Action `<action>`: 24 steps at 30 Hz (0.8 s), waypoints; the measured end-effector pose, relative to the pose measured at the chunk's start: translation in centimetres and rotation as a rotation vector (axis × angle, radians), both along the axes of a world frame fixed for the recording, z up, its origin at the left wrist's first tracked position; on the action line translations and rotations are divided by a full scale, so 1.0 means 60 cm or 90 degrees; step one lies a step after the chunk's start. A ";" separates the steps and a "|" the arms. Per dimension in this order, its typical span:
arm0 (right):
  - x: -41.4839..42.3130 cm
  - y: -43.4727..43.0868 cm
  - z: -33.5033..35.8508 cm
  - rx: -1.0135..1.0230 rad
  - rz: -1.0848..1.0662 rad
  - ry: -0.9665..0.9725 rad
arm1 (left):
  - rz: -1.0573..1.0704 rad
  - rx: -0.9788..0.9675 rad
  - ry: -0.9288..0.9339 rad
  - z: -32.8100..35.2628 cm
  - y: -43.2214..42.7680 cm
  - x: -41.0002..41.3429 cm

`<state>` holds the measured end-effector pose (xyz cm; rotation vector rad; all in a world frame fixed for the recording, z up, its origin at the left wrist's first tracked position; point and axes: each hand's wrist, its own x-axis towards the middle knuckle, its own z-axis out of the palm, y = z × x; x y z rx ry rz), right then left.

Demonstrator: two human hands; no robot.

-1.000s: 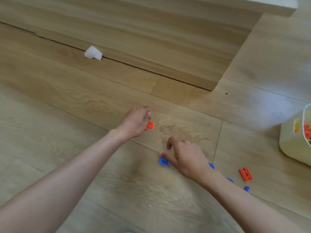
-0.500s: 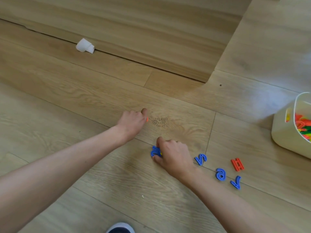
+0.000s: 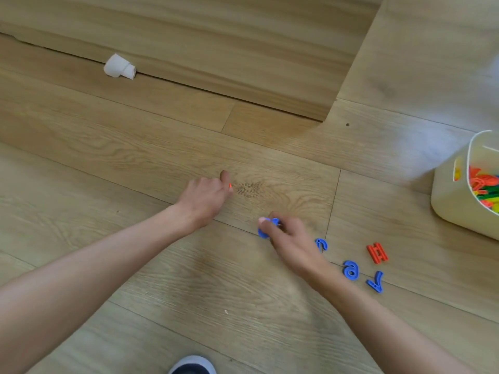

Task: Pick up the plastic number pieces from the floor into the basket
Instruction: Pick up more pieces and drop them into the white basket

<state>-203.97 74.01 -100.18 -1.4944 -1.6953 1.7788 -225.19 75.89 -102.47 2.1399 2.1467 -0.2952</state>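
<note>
My right hand (image 3: 290, 238) pinches a blue piece (image 3: 266, 228) at floor (image 3: 135, 163) level. My left hand (image 3: 205, 197) is curled over an orange piece (image 3: 230, 185). Three blue pieces (image 3: 351, 269) and a red piece (image 3: 377, 252) lie near the basket (image 3: 448, 203).

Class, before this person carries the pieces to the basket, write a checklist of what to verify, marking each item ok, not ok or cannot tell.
1. Right hand grips a blue piece: ok.
2. Left hand holds an orange piece: cannot tell, only a sliver shows.
3. Basket upright, mouth open: ok.
4. Floor cleared: not ok; blue 6, blue 7, red H and another blue piece remain.
5. Path to basket unobstructed: ok.
</note>
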 end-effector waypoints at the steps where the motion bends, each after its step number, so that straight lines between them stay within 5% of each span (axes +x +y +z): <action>1: 0.016 0.001 0.005 -0.109 -0.072 0.101 | 0.051 0.012 -0.132 0.004 -0.003 0.002; 3: 0.061 0.002 0.013 -0.277 -0.176 0.285 | 0.216 -0.014 -0.572 0.026 -0.011 0.023; 6: 0.137 -0.009 0.012 -0.351 -0.213 0.424 | 0.473 -0.260 -1.169 0.053 -0.042 0.086; 10: 0.215 -0.022 0.015 -0.349 -0.261 0.468 | 0.457 -0.416 -1.349 0.039 -0.058 0.163; 13: 0.258 -0.027 0.016 -0.326 -0.337 0.378 | 0.456 -0.425 -1.287 0.026 -0.050 0.220; 16: 0.287 -0.028 0.011 -0.270 -0.399 0.289 | 0.411 -0.337 -1.089 0.022 -0.032 0.267; 18: 0.303 -0.032 0.005 -0.161 -0.381 0.120 | 0.219 -0.193 -0.865 0.019 -0.020 0.283; 21: 0.323 -0.047 -0.003 0.180 -0.180 -0.289 | -0.146 -0.041 -0.489 0.027 -0.010 0.293; 24: 0.322 -0.061 -0.005 0.309 -0.018 -0.477 | -0.221 -0.048 -0.173 0.044 -0.009 0.307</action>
